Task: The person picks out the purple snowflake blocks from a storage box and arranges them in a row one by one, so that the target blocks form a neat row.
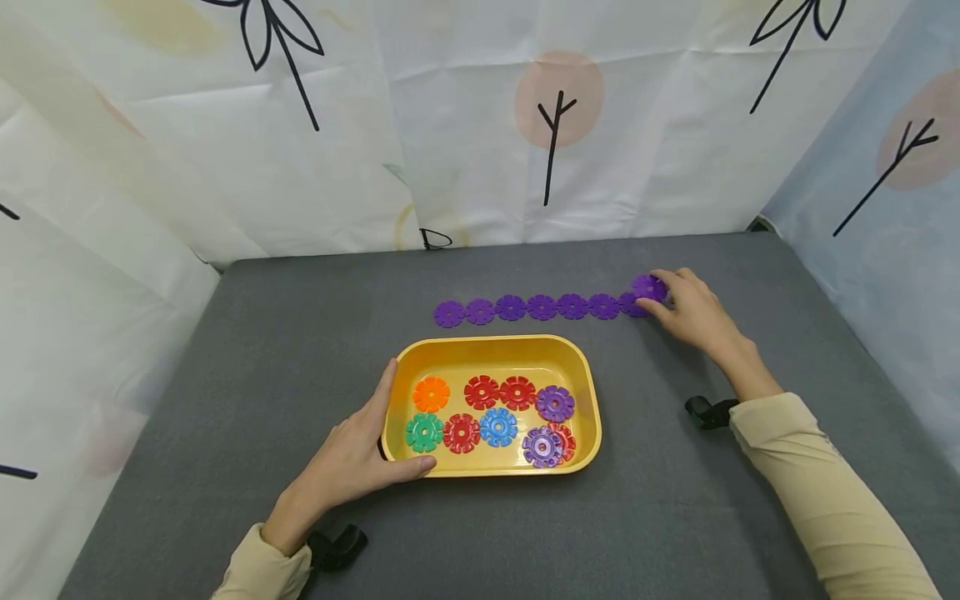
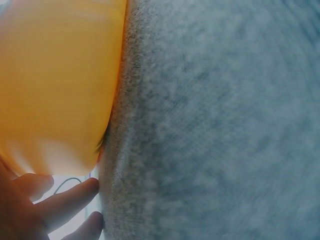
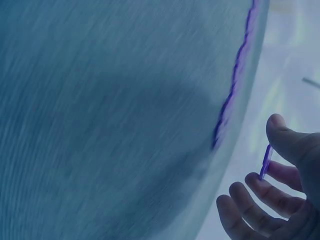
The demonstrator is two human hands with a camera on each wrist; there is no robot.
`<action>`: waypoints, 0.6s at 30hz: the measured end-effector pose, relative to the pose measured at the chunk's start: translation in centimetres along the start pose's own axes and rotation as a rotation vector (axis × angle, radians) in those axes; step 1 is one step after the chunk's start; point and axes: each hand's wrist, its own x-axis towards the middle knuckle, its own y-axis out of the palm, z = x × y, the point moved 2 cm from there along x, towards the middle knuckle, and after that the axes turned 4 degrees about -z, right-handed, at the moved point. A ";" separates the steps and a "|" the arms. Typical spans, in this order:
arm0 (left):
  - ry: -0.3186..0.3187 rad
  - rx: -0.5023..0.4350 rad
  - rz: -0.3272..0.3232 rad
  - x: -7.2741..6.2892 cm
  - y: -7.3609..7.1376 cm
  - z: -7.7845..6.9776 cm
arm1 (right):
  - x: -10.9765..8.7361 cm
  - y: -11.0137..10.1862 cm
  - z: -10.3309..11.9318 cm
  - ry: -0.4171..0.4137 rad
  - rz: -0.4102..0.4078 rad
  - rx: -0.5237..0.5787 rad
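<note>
My right hand [image 1: 693,312] pinches a purple flower-shaped disc [image 1: 649,287] between thumb and fingers. In the right wrist view that disc [image 3: 266,161] appears edge-on at the fingertips. It overlaps the right end of a row of purple flower discs [image 1: 542,307] in the head view. The row lies flat on the grey table, just beyond a yellow tray [image 1: 487,343]. At the tray's left end, my left hand [image 1: 348,458] holds the near corner, thumb along the front rim and fingers along the side. The left wrist view shows the tray wall [image 2: 60,85] beside the fingers [image 2: 67,200].
Inside the tray lie loose flower discs: an orange one [image 1: 431,394], a green one [image 1: 424,432], a blue one [image 1: 498,427], and several red and purple ones. One purple disc [image 1: 542,447] overlaps a red one. Patterned white cloth [image 1: 465,150] hangs behind the grey table [image 1: 315,333].
</note>
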 end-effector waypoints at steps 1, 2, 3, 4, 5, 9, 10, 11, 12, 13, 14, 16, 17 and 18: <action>0.001 0.000 -0.001 0.0 0.0 0.0 | 0.0 0.0 -0.6 0.014 0.010 -0.004; 0.001 -0.001 -0.001 0.0 0.1 0.1 | 0.1 -0.1 -1.0 0.027 0.019 -0.009; 0.002 0.000 -0.002 0.0 0.1 0.1 | 0.1 -0.1 -1.4 0.039 0.027 -0.018; 0.002 0.000 -0.001 0.0 0.1 0.1 | 0.1 -0.1 -1.8 0.049 0.034 -0.026; 0.003 -0.001 -0.001 0.1 0.1 0.1 | 0.2 -0.1 -2.1 0.058 0.041 -0.033; 0.004 0.000 -0.001 0.1 0.1 0.1 | 0.3 0.1 -3.0 0.084 0.050 -0.047; 0.003 -0.001 -0.001 0.1 0.1 0.1 | 0.3 0.2 -3.2 0.091 0.047 -0.049; 0.002 -0.001 0.001 0.1 0.1 0.1 | 0.3 0.3 -3.4 0.100 0.044 -0.051; 0.001 -0.001 0.002 0.1 0.1 0.1 | 0.3 0.4 -3.6 0.110 0.041 -0.052; 0.000 -0.001 0.004 0.1 0.1 0.1 | 0.2 0.5 -3.8 0.117 0.041 -0.055; -0.002 -0.002 0.005 0.1 0.2 0.1 | 0.2 0.6 -3.9 0.123 0.043 -0.059; -0.002 -0.003 0.006 0.1 0.2 0.1 | 0.2 0.6 -4.2 0.127 0.059 -0.062; -0.003 -0.003 0.007 0.1 0.2 0.2 | 0.2 0.6 -4.3 0.130 0.073 -0.061; -0.004 -0.003 0.006 0.1 0.1 0.2 | 0.2 0.6 -4.4 0.129 0.086 -0.060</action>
